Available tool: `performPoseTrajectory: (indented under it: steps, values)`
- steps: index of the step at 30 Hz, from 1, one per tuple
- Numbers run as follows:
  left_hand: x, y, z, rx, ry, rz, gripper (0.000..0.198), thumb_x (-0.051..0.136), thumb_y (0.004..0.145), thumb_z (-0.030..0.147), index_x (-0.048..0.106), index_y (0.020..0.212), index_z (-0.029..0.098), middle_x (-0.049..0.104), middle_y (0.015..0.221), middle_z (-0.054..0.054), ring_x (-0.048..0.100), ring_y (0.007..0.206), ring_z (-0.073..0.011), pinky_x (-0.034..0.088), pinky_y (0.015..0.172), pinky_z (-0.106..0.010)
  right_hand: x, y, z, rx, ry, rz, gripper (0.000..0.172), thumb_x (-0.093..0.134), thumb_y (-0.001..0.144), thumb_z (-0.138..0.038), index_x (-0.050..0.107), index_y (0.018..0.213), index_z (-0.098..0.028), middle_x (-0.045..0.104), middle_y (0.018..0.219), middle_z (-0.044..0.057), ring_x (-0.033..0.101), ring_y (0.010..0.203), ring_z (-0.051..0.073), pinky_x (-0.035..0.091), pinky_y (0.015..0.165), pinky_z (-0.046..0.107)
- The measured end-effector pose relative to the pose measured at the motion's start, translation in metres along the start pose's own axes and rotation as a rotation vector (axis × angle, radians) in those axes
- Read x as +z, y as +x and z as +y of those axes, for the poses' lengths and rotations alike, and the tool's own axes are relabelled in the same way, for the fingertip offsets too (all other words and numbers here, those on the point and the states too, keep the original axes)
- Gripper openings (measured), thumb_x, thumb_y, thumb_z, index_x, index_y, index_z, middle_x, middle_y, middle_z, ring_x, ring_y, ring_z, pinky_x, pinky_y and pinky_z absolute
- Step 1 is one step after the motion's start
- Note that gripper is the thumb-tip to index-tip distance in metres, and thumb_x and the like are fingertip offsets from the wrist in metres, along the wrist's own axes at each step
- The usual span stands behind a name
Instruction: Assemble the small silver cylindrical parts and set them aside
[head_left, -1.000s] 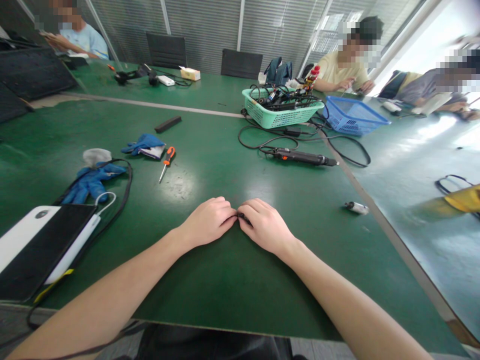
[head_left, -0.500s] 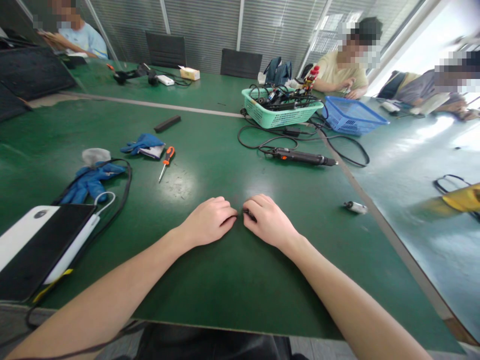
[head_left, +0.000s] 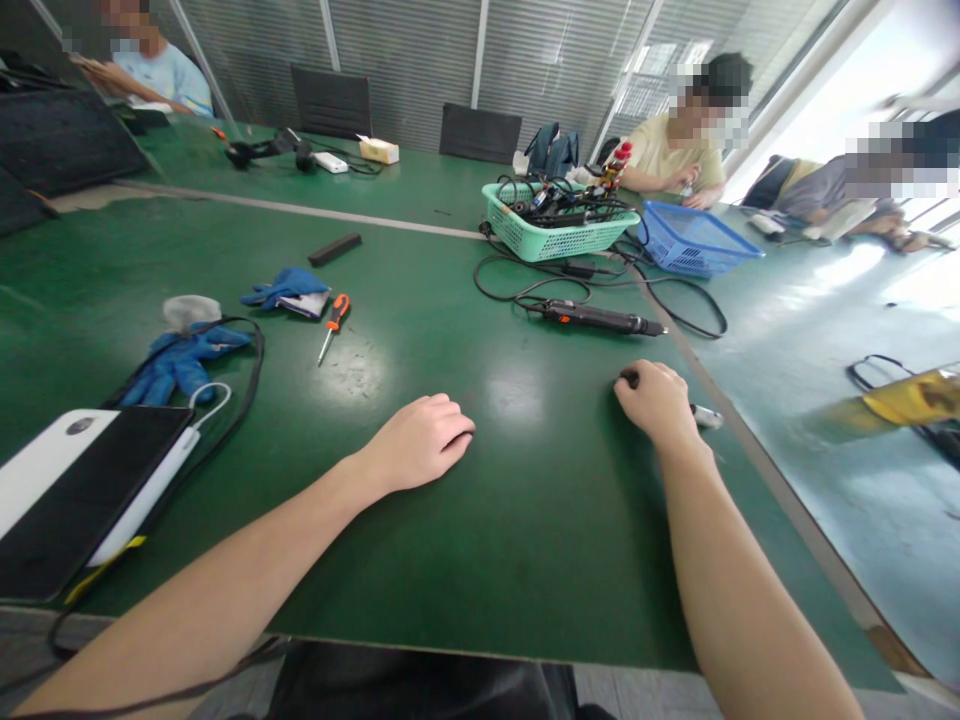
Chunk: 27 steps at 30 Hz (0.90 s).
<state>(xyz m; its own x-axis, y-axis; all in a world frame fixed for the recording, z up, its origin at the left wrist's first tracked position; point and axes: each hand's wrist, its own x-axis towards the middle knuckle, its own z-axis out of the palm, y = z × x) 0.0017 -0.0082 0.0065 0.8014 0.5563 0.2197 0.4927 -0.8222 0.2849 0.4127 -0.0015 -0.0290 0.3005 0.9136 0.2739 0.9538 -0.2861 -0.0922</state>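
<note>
My left hand [head_left: 424,442] rests on the green table, its fingers curled. A thin dark edge shows between thumb and forefinger, but I cannot make out what it belongs to. Farther right, my right hand [head_left: 654,400] is closed with the palm down, and a small dark patch shows under its fingers; the thing itself is hidden. Just beside its wrist lies a small silver cylinder [head_left: 707,417], partly covered by the hand. Beyond that hand lies a black electric screwdriver [head_left: 600,318] with a cable. An orange-handled screwdriver [head_left: 336,318] lies ahead of my left hand.
On the left are a white-and-black device [head_left: 97,490], blue gloves [head_left: 180,365] and a dark bar [head_left: 335,249]. A green basket [head_left: 555,243] of cables and a blue basket [head_left: 701,250] stand at the back. A yellow object [head_left: 911,398] is at right. Other people sit around the table.
My right hand has moved away from my left hand, to the right and slightly forward, next to the silver cylinder. My left hand has stayed in place.
</note>
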Motion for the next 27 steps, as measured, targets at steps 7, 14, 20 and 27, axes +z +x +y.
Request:
performPoseTrajectory:
  steps: [7,14,20,27]
  values:
    - [0.0017,-0.0008,-0.0010,0.001,-0.011,-0.001,0.023,0.051,0.102,0.024,0.073,0.101,0.018,0.067,0.087,-0.006,0.059,0.088,-0.0206,0.048,0.082,-0.034,-0.0017,0.0025,-0.0020,0.037,0.026,0.026,0.026,0.056,0.081,-0.029,0.073,0.096,-0.016,0.072,0.090,0.013,0.064,0.087,0.028,0.045,0.082,0.038]
    - [0.0004,-0.0008,-0.0007,0.001,-0.016,0.000,0.023,0.051,0.102,0.024,0.073,0.099,0.017,0.067,0.087,-0.005,0.059,0.088,-0.0206,0.047,0.081,-0.034,-0.0036,0.0014,-0.0034,0.040,0.039,0.020,0.021,0.058,0.079,-0.032,0.070,0.088,-0.018,0.071,0.086,0.011,0.063,0.084,0.027,0.044,0.079,0.037]
    - [-0.0002,0.0000,-0.0002,0.001,-0.021,0.002,0.023,0.051,0.102,0.022,0.073,0.098,0.017,0.067,0.086,-0.005,0.059,0.087,-0.0202,0.047,0.081,-0.034,-0.0073,0.0006,-0.0040,0.017,0.057,-0.003,0.017,0.059,0.077,-0.033,0.068,0.084,-0.020,0.070,0.087,0.010,0.062,0.087,0.027,0.044,0.082,0.037]
    - [-0.0001,-0.0007,0.0001,-0.002,-0.023,-0.001,0.023,0.051,0.102,0.023,0.073,0.099,0.017,0.067,0.086,-0.005,0.059,0.087,-0.0200,0.047,0.081,-0.034,-0.0039,0.0015,-0.0043,0.048,0.037,-0.006,0.022,0.059,0.078,-0.034,0.069,0.088,-0.018,0.068,0.089,0.012,0.061,0.087,0.027,0.044,0.083,0.038]
